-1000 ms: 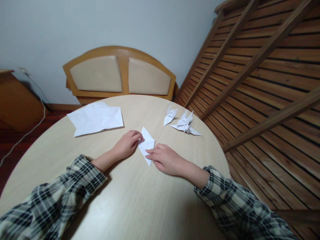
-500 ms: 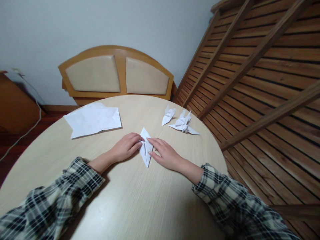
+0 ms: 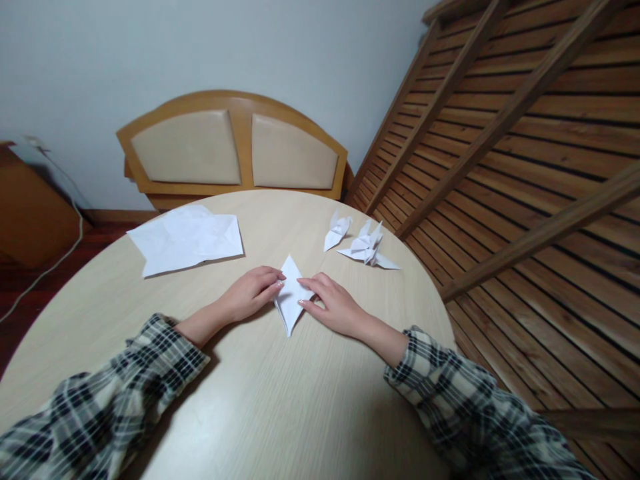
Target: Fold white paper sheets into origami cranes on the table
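A white sheet of paper folded into a narrow diamond lies on the table between my hands, one point away from me and one toward me. At its left edge, my left hand pinches the paper with thumb and fingers. My right hand grips the opposite edge, its thumb and forefinger over the right corner. A plain, smooth flap faces up. Near the lower left side a second layer shows. The parts of the paper beneath my fingers are hidden.
Several white origami cranes sit together at the back right of the round wooden table. Creased white paper sheets lie at the back left. Beyond the table are a padded headboard and a slatted wooden panel.
The upper face of the folded paper has changed from one with a centre slit to a wider, smooth flap. My right fingers have shifted slightly outward with its right edge.
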### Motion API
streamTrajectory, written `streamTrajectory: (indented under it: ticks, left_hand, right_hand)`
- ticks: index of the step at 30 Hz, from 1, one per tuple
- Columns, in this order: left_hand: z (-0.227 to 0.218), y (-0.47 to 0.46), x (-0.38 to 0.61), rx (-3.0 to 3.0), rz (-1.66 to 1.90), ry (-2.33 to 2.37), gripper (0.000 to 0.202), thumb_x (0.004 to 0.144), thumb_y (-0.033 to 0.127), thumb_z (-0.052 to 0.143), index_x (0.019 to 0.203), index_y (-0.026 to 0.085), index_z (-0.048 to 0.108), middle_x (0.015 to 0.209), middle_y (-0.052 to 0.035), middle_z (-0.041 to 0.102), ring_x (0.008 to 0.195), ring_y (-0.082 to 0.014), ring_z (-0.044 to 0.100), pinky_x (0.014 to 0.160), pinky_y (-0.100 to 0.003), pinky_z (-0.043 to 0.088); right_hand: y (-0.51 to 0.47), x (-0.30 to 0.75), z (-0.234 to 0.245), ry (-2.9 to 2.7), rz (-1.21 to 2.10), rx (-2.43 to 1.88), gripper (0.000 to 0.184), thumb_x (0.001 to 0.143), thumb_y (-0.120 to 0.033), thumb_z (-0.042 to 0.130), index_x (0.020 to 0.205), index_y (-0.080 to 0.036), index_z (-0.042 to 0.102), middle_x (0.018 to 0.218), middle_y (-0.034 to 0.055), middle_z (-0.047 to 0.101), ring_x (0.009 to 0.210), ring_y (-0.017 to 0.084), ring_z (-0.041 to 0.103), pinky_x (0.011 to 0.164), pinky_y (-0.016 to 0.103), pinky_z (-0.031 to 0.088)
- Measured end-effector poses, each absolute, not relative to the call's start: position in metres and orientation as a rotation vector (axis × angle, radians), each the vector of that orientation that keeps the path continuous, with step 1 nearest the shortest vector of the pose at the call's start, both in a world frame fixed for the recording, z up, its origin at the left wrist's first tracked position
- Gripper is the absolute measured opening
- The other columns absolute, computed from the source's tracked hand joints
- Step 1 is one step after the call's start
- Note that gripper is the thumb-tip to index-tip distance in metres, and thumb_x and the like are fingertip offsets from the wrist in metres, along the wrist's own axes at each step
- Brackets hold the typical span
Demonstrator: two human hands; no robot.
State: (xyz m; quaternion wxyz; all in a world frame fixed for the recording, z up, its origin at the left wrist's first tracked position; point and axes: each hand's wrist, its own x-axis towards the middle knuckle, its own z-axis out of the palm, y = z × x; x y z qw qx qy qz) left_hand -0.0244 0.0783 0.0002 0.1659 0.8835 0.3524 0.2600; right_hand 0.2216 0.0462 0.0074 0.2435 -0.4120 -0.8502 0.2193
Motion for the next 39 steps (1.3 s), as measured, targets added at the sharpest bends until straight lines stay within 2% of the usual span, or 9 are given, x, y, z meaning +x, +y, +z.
streamTrajectory:
  ticks: [5,10,13,15,24,28,31,34,39]
  left_hand:
    - [0.002,0.078,-0.028,2.489,0.703,0.953,0.037,0.1,0.039,0.044,0.08,0.019,0.069,0.116,-0.0106,0.068,0.109,-0.0245,0.063,0.097,-0.043,0.05]
    - [0.004,0.079,-0.034,2.554,0.6,0.836,0.036,0.09,0.045,0.063,0.066,0.019,0.062,0.125,-0.0132,0.063,0.118,-0.0274,0.058,0.099,-0.041,0.048]
    - [0.006,0.079,-0.036,2.588,0.519,0.751,0.035,0.078,0.051,0.075,0.071,0.019,0.06,0.132,-0.0137,0.059,0.127,-0.0304,0.052,0.102,-0.043,0.046]
    - [0.006,0.079,-0.037,2.598,0.501,0.748,0.036,0.075,0.051,0.078,0.077,0.02,0.06,0.134,-0.0141,0.058,0.129,-0.0315,0.05,0.105,-0.045,0.043]
    - [0.003,0.08,-0.038,2.601,0.539,0.733,0.037,0.079,0.052,0.075,0.079,0.019,0.058,0.132,-0.0142,0.058,0.127,-0.0307,0.051,0.103,-0.043,0.044]
    - [0.005,0.079,-0.037,2.682,0.602,0.716,0.039,0.084,0.055,0.069,0.078,0.018,0.058,0.123,-0.0147,0.064,0.117,-0.0279,0.058,0.094,-0.037,0.049]
    - [0.008,0.074,-0.036,2.87,0.598,0.693,0.039,0.091,0.056,0.06,0.086,0.017,0.062,0.106,-0.0127,0.07,0.097,-0.0239,0.066,0.08,-0.033,0.052]
    - [0.013,0.067,-0.034,3.082,0.558,0.621,0.033,0.098,0.047,0.052,0.09,0.018,0.065,0.087,-0.0074,0.072,0.078,-0.0191,0.066,0.072,-0.031,0.05]
    - [0.024,0.055,-0.029,3.282,0.537,0.447,0.022,0.101,0.032,0.049,0.093,0.019,0.065,0.084,-0.0039,0.073,0.074,-0.0171,0.066,0.067,-0.029,0.048]
  right_hand:
    - [0.048,0.224,0.009,-2.383,0.576,-1.117,0.028,0.094,-0.03,0.061,0.118,-0.018,0.067,0.109,0.0094,0.06,0.099,0.019,0.06,0.093,0.037,0.049]
    - [0.05,0.231,0.009,-2.459,0.525,-1.094,0.031,0.09,-0.029,0.067,0.119,-0.019,0.068,0.113,0.0089,0.06,0.104,0.02,0.059,0.097,0.038,0.047]
    - [0.053,0.234,0.008,-2.477,0.542,-1.085,0.034,0.086,-0.028,0.071,0.119,-0.02,0.069,0.114,0.0088,0.059,0.105,0.02,0.059,0.097,0.037,0.046]
    - [0.054,0.235,0.008,-2.477,0.561,-1.081,0.034,0.086,-0.027,0.072,0.119,-0.019,0.069,0.114,0.0088,0.059,0.105,0.02,0.059,0.096,0.036,0.046]
    - [0.05,0.232,0.013,-2.519,0.42,-1.119,0.029,0.089,-0.033,0.069,0.116,-0.022,0.071,0.109,0.0084,0.061,0.108,0.023,0.052,0.099,0.041,0.04]
    - [0.05,0.232,0.013,-2.516,0.404,-1.098,0.029,0.091,-0.041,0.065,0.113,-0.022,0.072,0.105,0.0084,0.062,0.107,0.023,0.052,0.097,0.039,0.039]
    - [0.051,0.233,0.013,-2.514,0.407,-1.079,0.032,0.092,-0.046,0.062,0.111,-0.023,0.072,0.104,0.0079,0.062,0.106,0.023,0.053,0.095,0.038,0.039]
    - [0.052,0.234,0.014,-2.513,0.424,-1.077,0.033,0.092,-0.048,0.061,0.11,-0.022,0.072,0.105,0.0078,0.063,0.105,0.023,0.054,0.094,0.038,0.039]
    - [0.053,0.233,0.015,-2.5,0.44,-1.088,0.029,0.094,-0.044,0.06,0.106,-0.022,0.073,0.102,0.0071,0.064,0.103,0.021,0.056,0.093,0.037,0.04]
